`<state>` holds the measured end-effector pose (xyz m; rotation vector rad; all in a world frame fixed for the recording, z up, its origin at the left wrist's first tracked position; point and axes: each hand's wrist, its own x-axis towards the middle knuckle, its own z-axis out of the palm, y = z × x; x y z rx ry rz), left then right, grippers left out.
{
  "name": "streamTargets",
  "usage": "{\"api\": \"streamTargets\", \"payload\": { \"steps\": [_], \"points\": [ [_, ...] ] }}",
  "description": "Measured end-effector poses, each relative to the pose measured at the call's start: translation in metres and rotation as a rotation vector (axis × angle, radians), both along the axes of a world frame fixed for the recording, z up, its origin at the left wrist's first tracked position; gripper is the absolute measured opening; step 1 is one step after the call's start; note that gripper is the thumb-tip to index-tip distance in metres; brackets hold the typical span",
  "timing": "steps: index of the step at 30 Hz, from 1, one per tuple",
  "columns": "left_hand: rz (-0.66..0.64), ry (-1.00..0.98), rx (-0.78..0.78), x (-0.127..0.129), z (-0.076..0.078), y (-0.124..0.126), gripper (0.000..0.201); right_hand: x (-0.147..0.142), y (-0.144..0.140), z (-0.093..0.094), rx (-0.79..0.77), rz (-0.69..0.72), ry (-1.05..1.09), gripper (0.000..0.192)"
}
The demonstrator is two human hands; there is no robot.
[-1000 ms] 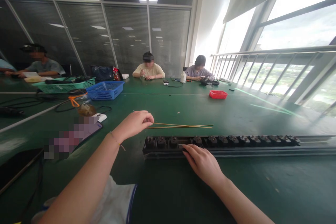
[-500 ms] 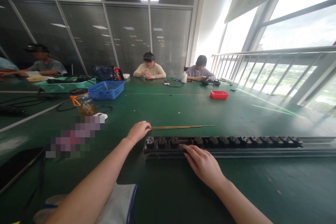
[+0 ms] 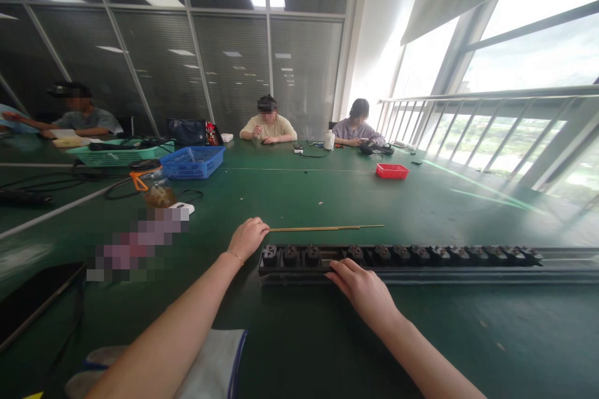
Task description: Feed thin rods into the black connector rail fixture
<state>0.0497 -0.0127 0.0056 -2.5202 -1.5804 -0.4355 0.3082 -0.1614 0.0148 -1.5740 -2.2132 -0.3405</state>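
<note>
Left hand (image 3: 248, 237) is closed, pinching the near-left ends of the thin brass rods (image 3: 327, 228) lying flat on the green table (image 3: 304, 193), just beyond the long black socket strip (image 3: 397, 255). Right hand (image 3: 365, 290) rests on the strip's near edge, fingers loosely together. Looks like sockets are seated, but no rods are in yet, so most of it's left.

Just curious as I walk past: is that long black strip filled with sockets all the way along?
No. The strip has a bare gap among its sockets beside the right hand, and its far right end is bare too.
</note>
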Motion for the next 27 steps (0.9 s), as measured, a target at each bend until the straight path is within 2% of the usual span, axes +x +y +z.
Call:
{"api": "streamTargets", "payload": {
  "steps": [5,11,16,20,23,27],
  "points": [
    [-0.01,-0.025,0.009,0.0,0.0,-0.003,0.028,0.017,-0.001,0.001,-0.042,0.049,0.113,0.036],
    [-0.015,-0.068,-0.016,-0.001,0.0,-0.005,0.028,0.08,-0.009,0.0,-0.042,0.038,0.172,0.035],
    [-0.011,-0.102,-0.031,-0.001,0.0,-0.007,0.028,0.149,-0.014,-0.002,-0.08,-0.101,0.269,0.039],
    [-0.017,-0.101,-0.03,0.0,0.0,-0.006,0.028,0.197,-0.019,0.0,-0.153,-0.229,0.362,0.034],
    [-0.02,-0.095,-0.022,0.0,0.001,-0.005,0.028,0.223,-0.025,0.002,-0.174,-0.3,0.44,0.032],
    [-0.016,-0.097,-0.025,0.001,0.001,-0.007,0.029,0.25,-0.03,0.003,-0.128,-0.359,0.504,0.037]
  ]
}}
